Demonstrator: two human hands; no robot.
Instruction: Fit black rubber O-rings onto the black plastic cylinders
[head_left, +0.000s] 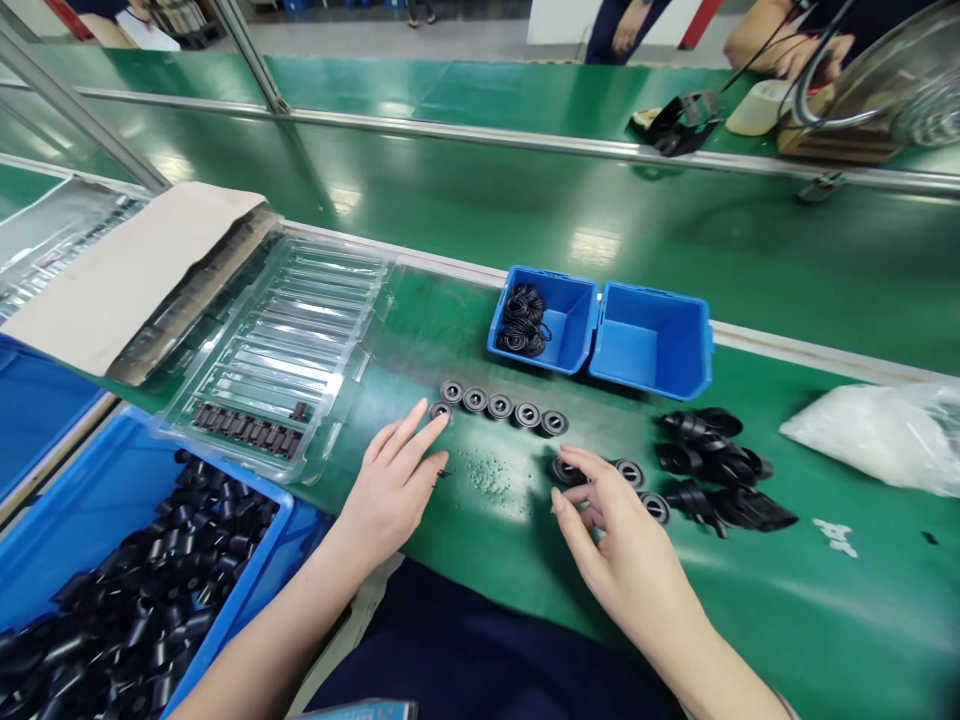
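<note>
Resting flat with fingers spread, left hand (391,487) touches the end grey-centred black round cap (440,410) of a tidy row, while right hand (619,535) hovers loosely curled, empty, over scattered similar caps (628,472).

Worktop (480,215): glossy green. Two small bins (600,325): bright blue, one holding black rubber rings (523,320). Round caps (500,406): black with grey centres. Large crate (90,500): blue, filled with black tubular parts (135,610). Tray (285,340): clear plastic. Cardboard sheet (127,265): pale beige. Bag (877,435): translucent white.

The green bench (465,210) carries blue bins (651,340), a clear tray (300,320), black rings (499,405) and a white bag (877,435).
</note>
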